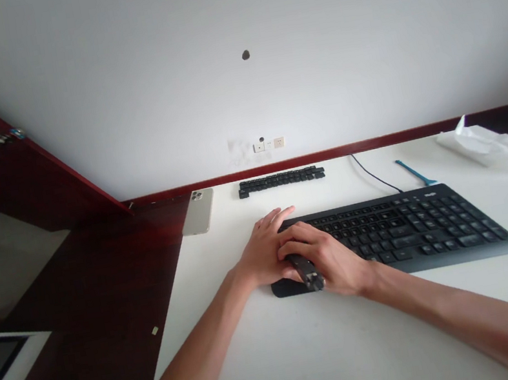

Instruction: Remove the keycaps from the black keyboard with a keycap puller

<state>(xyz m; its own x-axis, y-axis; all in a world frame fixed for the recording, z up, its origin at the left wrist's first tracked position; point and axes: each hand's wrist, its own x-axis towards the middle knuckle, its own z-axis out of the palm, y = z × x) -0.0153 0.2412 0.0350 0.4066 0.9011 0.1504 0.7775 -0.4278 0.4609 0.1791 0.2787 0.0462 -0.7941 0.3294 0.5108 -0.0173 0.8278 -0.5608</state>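
Left hand (265, 250) open on black keyboard (409, 231), right hand (329, 257) grasping small dark tool (309, 274) (kind unclear), loose keycaps (280, 180) beyond

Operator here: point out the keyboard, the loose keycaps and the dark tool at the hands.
keyboard (413, 229): head view, on the keys right of the hands.
keycaps (280, 180): head view, middle of the row by the wall.
tool (308, 272): head view, its end showing below the right hand.
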